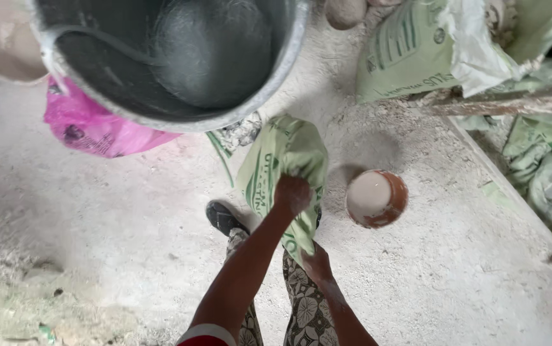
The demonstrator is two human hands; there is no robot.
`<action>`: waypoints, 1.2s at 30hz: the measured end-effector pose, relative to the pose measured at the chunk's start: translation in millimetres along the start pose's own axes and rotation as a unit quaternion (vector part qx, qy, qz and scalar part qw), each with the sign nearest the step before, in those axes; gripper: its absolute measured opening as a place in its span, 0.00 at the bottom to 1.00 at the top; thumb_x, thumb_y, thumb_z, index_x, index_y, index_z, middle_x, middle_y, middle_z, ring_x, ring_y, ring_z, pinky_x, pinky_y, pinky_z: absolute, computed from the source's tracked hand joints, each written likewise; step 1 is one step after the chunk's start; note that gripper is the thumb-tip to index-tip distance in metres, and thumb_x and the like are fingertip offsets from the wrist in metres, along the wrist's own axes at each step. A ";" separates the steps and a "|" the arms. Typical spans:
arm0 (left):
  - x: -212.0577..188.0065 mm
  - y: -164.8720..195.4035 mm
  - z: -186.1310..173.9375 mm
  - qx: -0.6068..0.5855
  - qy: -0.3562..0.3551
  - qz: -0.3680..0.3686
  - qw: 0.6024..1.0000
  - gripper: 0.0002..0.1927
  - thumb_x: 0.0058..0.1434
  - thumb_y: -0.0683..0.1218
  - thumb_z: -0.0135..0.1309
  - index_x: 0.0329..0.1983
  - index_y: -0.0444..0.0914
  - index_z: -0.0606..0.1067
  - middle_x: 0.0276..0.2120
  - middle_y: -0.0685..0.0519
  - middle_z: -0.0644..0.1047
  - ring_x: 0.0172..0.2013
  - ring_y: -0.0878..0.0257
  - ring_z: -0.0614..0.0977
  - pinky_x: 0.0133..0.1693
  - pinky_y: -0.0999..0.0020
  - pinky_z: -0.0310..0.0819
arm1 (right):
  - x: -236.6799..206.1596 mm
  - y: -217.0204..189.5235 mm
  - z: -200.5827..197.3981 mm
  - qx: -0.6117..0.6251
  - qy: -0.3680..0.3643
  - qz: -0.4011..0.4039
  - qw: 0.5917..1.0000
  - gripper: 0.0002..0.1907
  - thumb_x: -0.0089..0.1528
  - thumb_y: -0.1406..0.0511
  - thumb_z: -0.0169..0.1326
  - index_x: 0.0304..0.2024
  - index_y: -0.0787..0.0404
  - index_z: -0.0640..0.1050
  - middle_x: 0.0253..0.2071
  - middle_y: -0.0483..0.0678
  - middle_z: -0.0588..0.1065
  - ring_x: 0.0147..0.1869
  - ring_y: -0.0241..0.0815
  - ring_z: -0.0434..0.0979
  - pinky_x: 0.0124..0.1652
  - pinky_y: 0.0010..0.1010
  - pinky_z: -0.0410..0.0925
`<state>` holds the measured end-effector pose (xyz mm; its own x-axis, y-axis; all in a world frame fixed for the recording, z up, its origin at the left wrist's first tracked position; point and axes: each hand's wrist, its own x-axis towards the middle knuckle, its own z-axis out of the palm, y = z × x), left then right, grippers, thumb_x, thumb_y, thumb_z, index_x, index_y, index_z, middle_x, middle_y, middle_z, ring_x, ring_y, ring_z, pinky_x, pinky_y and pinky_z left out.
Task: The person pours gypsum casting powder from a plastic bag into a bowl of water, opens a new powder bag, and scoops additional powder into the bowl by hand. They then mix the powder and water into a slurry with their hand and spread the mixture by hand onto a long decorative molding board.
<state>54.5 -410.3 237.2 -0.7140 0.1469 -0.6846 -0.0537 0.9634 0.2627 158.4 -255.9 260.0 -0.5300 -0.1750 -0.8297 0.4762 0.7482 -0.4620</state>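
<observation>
I am holding a green printed sack [285,150] over the dusty ground with both hands. My left hand [292,193] is clenched on the sack's bunched middle. My right hand [317,263] grips the sack's lower end, closer to my body. The far end of the sack bulges and rests toward a large grey metal bucket [180,115]. The bucket's inside is coated with grey-white residue. Just right of the sack, a small orange pot [376,198] of white powder stands on the ground.
A pink plastic bag [90,128] lies under the bucket's left side, with a pale round bowl [3,41] at the top left. More green sacks [410,45] and a wooden plank [506,102] crowd the right. My foot in a black sandal [221,216] is on the powdery floor.
</observation>
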 end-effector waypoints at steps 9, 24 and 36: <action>-74.9 -56.1 59.2 -0.227 0.211 -0.013 0.951 0.19 0.66 0.52 0.55 0.49 0.32 0.76 0.22 0.44 0.78 0.21 0.56 0.81 0.28 0.58 0.81 | -31.7 8.0 36.9 0.146 -0.080 -0.249 0.954 0.21 0.66 0.75 0.49 0.62 0.70 0.74 0.54 0.60 0.81 0.55 0.46 0.83 0.51 0.35 0.77; -244.4 -84.5 99.1 -0.512 0.391 -0.198 0.739 0.16 0.72 0.46 0.45 0.28 0.36 0.75 0.13 0.49 0.74 0.09 0.65 0.74 0.13 0.67 0.69 | -9.4 -67.3 -65.5 -0.339 -0.137 -0.382 0.849 0.10 0.49 0.78 0.56 0.29 0.61 0.80 0.22 0.48 0.80 0.25 0.39 0.80 0.27 0.35 0.73; -135.5 -135.0 89.3 -0.636 0.260 -0.240 0.686 0.20 0.76 0.54 0.41 0.40 0.33 0.73 0.20 0.47 0.73 0.17 0.58 0.71 0.19 0.65 0.68 | 110.1 -163.1 -46.5 -0.556 -0.017 -0.501 0.663 0.20 0.47 0.68 0.60 0.44 0.62 0.79 0.33 0.53 0.82 0.35 0.52 0.83 0.40 0.44 0.76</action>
<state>220.9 -540.2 233.8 -0.5363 -0.5366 -0.6515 -0.6986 -0.1509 0.6994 -10.3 -367.5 258.5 -0.1650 -0.9406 -0.2967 -0.9246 0.2523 -0.2856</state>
